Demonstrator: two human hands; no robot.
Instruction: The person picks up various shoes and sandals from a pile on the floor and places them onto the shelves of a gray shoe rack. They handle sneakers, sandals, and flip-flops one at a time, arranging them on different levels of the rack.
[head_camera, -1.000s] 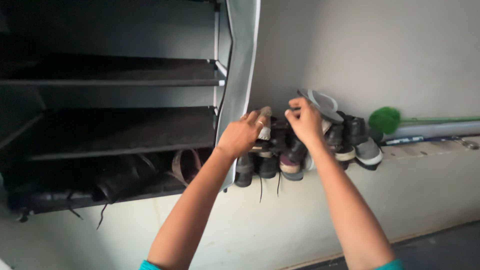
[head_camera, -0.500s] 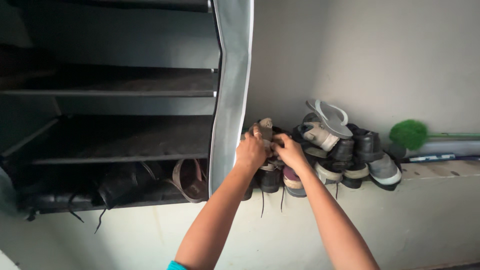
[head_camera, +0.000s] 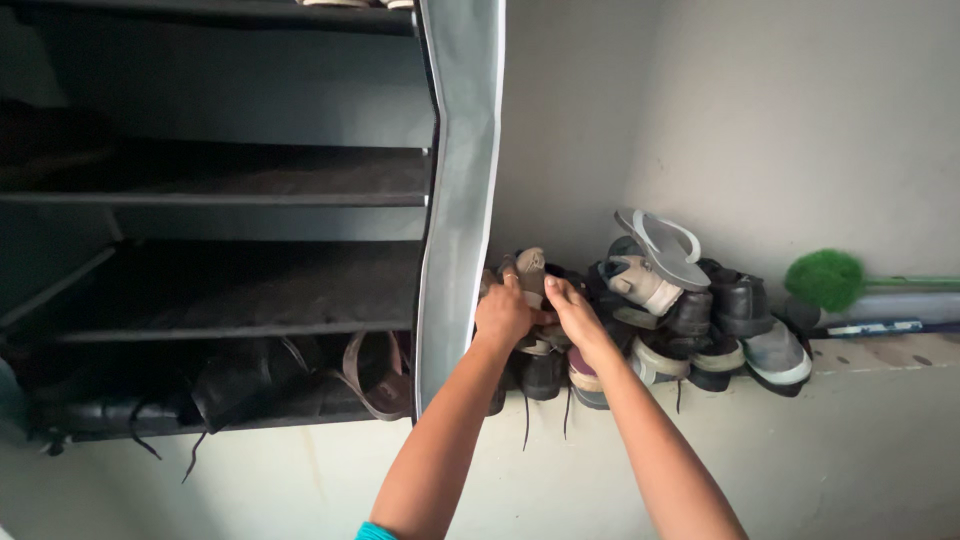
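We see both hands meeting at the left end of a pile of shoes (head_camera: 690, 320) on a pale ledge (head_camera: 880, 355), just right of the grey cover (head_camera: 455, 190) of a dark shoe rack (head_camera: 220, 250). The left hand (head_camera: 503, 313) is curled, its fingers (head_camera: 512, 282) closed around a tan shoe (head_camera: 530, 272) that stands nearly upright at the top of the pile's left end, close beside the cover. The right hand (head_camera: 572, 312) lies just right of it, fingers (head_camera: 553, 291) bent and pressed against the same shoe and the dark shoes under it; we cannot tell whether it truly grips anything. The two hands touch or nearly touch.

Right of the hands, a grey flip-flop (head_camera: 662, 245) lies tilted on top of the pile, with a white and grey sneaker (head_camera: 640, 280) under it and black shoes (head_camera: 740, 300) further right. Dark laces (head_camera: 527, 420) hang over the ledge's front below the hands. Beyond the pile, a green brush head (head_camera: 825, 279) rests by the wall. Left of the cover, the rack's lowest shelf holds dark shoes (head_camera: 240, 375) and a brown sandal (head_camera: 375, 370).
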